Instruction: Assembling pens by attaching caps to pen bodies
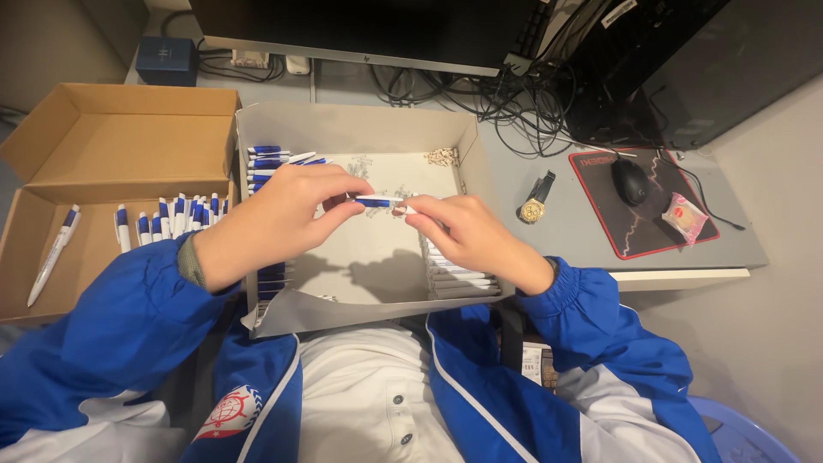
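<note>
Head view looks down on a grey tray (360, 313) lying across the person's lap, near edge toward the body. Both hands meet above its middle: the left hand (274, 219) pinches the blue end of a pen (377, 201) between thumb and fingers, and the right hand (467, 231) pinches its white end. Judging by its look, the pen is light, stiff, smooth plastic, likely slippery, so a hold close to each end suits it. Blue-and-white pens line the tray's left side, white barrels (459, 279) its right. A cardboard box (51, 171) holds more pens at far left; a wristwatch (535, 204) lies on the worktop.
</note>
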